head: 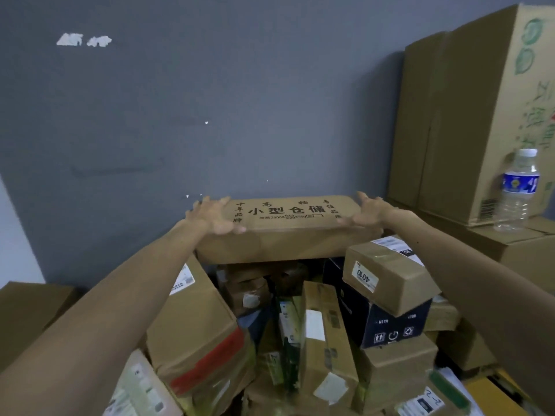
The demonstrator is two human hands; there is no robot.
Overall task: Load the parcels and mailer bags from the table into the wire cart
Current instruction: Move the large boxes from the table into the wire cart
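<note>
The long printed carton (288, 244) lies crosswise on top of the parcel pile (327, 331), close to the grey wall (180, 115). The left hand (213, 217) presses on its left end and the right hand (366, 213) on its right end, both with fingers splayed wide. A water bottle (516, 190) stands on the stacked boxes (450, 130) at the right.

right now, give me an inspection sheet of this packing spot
surface: table top hidden; heaped parcels fill the lower view
job's things: long printed carton lies across the heap's far side; small taped box sits tilted on a dark blue box
clutter: water bottle upright on a low carton at right
grippers: left hand and right hand press the long printed carton's ends, fingers spread
cables: nothing seen
surroundings: grey wall; tall cartons stacked at right
</note>
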